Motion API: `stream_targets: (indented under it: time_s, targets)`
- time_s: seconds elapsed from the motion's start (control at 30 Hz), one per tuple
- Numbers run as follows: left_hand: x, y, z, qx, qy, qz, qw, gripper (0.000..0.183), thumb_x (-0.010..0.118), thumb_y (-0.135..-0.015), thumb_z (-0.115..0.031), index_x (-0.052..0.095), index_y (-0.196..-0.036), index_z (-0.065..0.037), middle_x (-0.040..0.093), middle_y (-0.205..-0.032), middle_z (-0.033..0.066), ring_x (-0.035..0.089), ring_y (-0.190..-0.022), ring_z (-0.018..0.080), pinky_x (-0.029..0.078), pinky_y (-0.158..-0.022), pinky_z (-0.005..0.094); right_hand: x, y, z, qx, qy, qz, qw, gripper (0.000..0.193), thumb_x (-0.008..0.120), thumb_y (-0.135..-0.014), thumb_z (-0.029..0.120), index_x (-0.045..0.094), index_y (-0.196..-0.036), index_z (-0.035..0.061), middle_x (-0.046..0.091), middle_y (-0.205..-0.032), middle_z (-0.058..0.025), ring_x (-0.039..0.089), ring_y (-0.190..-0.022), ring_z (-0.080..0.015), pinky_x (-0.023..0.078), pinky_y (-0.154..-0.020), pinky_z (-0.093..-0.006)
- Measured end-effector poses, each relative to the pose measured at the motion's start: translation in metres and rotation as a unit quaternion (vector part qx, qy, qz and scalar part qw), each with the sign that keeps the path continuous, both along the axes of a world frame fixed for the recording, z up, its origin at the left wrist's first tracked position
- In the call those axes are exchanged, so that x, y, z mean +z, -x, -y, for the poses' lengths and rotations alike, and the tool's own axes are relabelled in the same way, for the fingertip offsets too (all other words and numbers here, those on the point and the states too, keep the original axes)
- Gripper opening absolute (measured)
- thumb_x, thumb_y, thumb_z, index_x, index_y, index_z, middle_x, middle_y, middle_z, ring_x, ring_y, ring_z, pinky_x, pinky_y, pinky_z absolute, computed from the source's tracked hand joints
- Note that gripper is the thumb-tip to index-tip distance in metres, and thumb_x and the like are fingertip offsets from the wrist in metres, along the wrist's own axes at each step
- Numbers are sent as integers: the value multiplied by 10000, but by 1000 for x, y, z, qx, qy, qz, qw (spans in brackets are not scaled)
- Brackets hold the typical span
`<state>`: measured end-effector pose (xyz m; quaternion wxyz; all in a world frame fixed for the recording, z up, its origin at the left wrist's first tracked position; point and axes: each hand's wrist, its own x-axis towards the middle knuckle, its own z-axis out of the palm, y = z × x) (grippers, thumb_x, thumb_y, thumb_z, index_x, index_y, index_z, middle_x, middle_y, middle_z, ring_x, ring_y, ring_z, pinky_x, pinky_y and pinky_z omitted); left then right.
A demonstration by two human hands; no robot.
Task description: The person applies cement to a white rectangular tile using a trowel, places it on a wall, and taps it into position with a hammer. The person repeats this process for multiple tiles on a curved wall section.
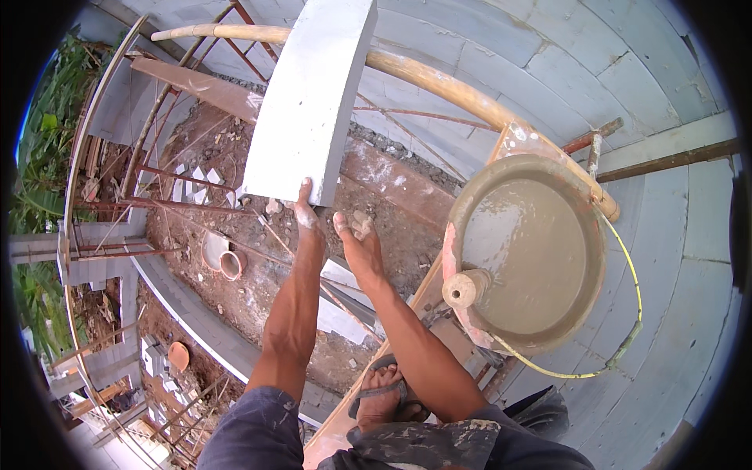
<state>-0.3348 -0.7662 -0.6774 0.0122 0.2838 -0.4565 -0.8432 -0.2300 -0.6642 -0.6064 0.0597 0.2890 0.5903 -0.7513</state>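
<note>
A long white lightweight block (309, 102) stretches away from me, crossing over the bamboo pole. My left hand (308, 215) grips its near end, thumb on the top face and the other fingers hidden beneath. Just right of that end, my right hand (360, 239) is apart from the block. Its thumb stands away from the loosely bent, mortar-smeared fingers, and nothing shows in it. To the right is a round bucket (593, 294) of wet grey mortar (540, 251). A tool with a thick round wooden handle (468, 288) lies at its near left rim.
The bamboo pole (435, 82) runs across the far side along a grey block wall (634, 86). My sandalled foot (380, 392) stands on a plank. Far below is a dirt floor (188, 274) with scattered blocks. Rusty scaffold bars (188, 205) rise at left; the bucket's yellow handle (636, 290) sticks out.
</note>
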Motion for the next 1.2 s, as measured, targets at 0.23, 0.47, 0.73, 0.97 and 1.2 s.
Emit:
stream_targets:
  time_s: [0.23, 0.47, 0.73, 0.97, 1.2]
  targets:
    - [-19, -54, -29, -2, -47, 24, 999, 612, 701, -855, -224, 405, -1364, -61, 530, -1243, 108, 542, -1092, 229, 467, -938, 404, -15, 40, -24, 84, 80, 96, 989, 1166, 703, -755, 646, 189, -1469, -119, 283, -1483, -334, 304, -1401, -391, 266, -1131, -486]
    - [45, -113, -60, 25, -75, 13, 997, 637, 681, -871, -259, 387, -1399, -60, 536, -1292, 106, 557, -1154, 250, 482, -975, 426, -36, 39, -37, 97, 167, -29, 981, 766, 791, -743, 377, 492, -1315, -37, 583, -1215, -218, 561, -1141, -312, 461, -950, -406]
    - [25, -164, -12, 8, 41, 115, 993, 757, 623, -904, -449, 312, -1430, -1, 498, -1322, 185, 499, -1219, 307, 384, -1031, 469, -24, 2, -15, 27, 227, -20, 973, 545, 740, -700, 195, 593, -1155, -64, 635, -1073, -188, 627, -938, -276, 504, -835, -371]
    - [95, -64, 112, -188, 452, -8, 872, 770, 578, -925, -517, 392, -1413, 49, 446, -1415, 216, 417, -1304, 319, 315, -1092, 422, -23, -43, -15, 18, 150, 2, 988, 437, 755, -705, 203, 615, -1055, -19, 669, -958, -114, 634, -906, -213, 475, -857, -349]
    - [49, -20, 133, -287, 133, 161, 935, 798, 640, -848, -482, 406, -1396, 48, 544, -1300, 218, 535, -1172, 332, 414, -1012, 437, 21, -78, 2, -24, 199, 7, 980, 499, 757, -722, 145, 548, -1145, -18, 665, -958, -103, 630, -909, -208, 477, -887, -340]
